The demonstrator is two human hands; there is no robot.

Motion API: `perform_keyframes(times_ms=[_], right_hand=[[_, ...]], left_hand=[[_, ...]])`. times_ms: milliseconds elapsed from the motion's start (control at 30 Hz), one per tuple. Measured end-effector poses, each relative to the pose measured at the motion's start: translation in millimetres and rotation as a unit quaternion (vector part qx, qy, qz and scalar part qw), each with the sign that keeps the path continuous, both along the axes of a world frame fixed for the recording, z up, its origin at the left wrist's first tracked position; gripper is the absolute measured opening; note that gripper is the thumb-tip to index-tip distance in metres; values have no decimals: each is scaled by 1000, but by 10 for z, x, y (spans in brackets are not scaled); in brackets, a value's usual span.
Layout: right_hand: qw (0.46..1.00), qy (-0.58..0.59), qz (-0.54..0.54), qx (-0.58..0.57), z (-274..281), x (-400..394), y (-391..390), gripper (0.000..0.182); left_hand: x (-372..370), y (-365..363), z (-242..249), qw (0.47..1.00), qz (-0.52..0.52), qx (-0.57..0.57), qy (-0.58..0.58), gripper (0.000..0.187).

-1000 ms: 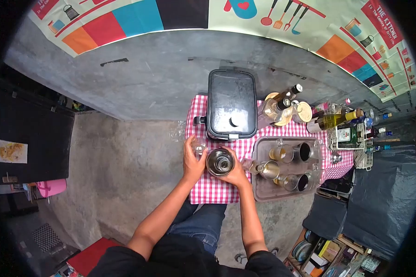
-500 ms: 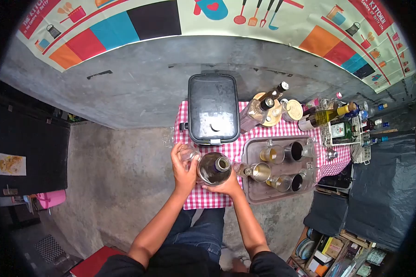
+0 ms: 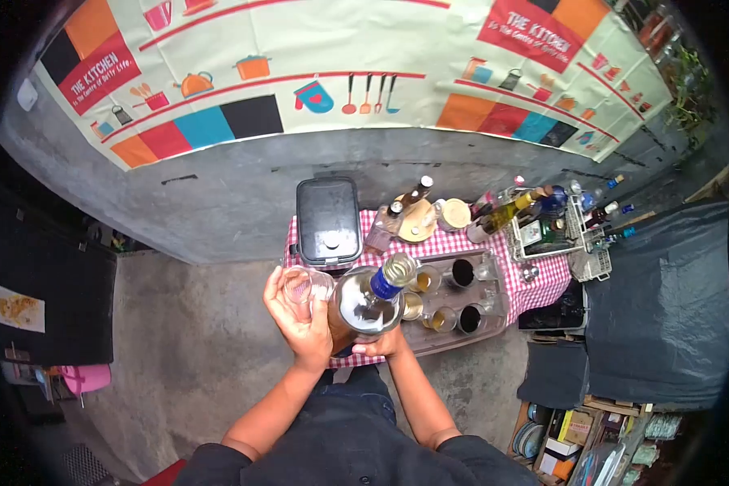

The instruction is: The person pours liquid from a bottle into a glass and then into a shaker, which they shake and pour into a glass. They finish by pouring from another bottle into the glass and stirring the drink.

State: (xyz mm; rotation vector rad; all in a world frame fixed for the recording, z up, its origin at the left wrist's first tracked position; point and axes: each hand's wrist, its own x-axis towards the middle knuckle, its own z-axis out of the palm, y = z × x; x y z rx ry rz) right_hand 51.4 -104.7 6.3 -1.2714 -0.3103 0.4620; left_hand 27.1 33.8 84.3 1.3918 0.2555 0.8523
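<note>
My left hand (image 3: 298,328) is closed around a small clear glass (image 3: 308,283) on the left. Beside it, my right hand (image 3: 385,343) grips a large bottle (image 3: 366,304) low down, near its base. The bottle has a blue band at the neck and stands roughly upright, its mouth facing up toward me. Its body hides part of my right fingers. Just right of the bottle is a grey tray (image 3: 494,317) carrying several glasses, some with amber liquid and others with a dark one.
A black lidded box (image 3: 328,219) sits at the back left of the checked tablecloth (image 3: 555,279). Behind the tray are two bottles by a round wooden board (image 3: 418,220). A wine bottle (image 3: 498,217) and a white wire rack (image 3: 575,239) of bottles stand at right.
My view has tilted up toward the wall banner. Both hands have lifted the bottle and the glass off the table area, closer to me, with both still held.
</note>
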Motion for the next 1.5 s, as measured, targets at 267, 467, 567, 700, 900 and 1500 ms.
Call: perform_keyframes(times_ms=[267, 467, 567, 700, 900, 1500], right_hand=[[990, -50, -82, 100, 478, 185, -609, 111], [999, -41, 15, 4, 817, 162, -1441, 100], [996, -17, 54, -67, 829, 83, -1860, 98], [993, 32, 71, -90, 813, -94, -2233, 96], [983, 79, 75, -147, 894, -292, -2638, 94], [964, 149, 22, -217, 854, -1080, -3137, 78]], left_hand=[[236, -436, 163, 987, -154, -40, -18, 76], [374, -689, 28, 956, -277, 84, 35, 68], [426, -847, 10, 941, -315, 116, 35, 61], [476, -1094, -82, 919, -343, 193, 18, 57], [450, -1416, -159, 889, -399, 224, 25, 56], [308, -1976, -331, 816, -507, 278, 7, 59]])
